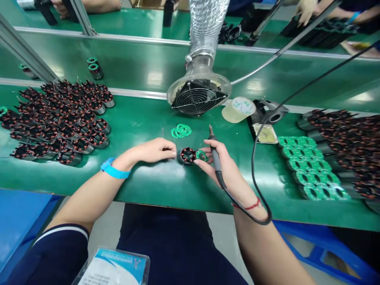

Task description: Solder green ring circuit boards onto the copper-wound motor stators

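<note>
A single motor stator (187,156), with copper windings and a dark top, stands on the green bench in front of me. My left hand (154,151) is beside it, fingers curled and tips close to its left side; whatever they may hold is hidden. In my right hand (224,164) is a soldering iron (216,157), its tip pointing up and away. The same hand's thumb and fingers pinch a green ring-shaped circuit board (202,155) at the stator's right edge. Several loose green ring boards (181,131) lie just beyond.
Many wound stators (63,114) crowd the left side, with more stators (359,150) at the right. Stators topped with green boards (311,166) form rows there. A fume extractor fan (197,99) hangs ahead. The iron stand (271,113), solder-cleaning tray (265,133) and round tub (238,109) are right of it.
</note>
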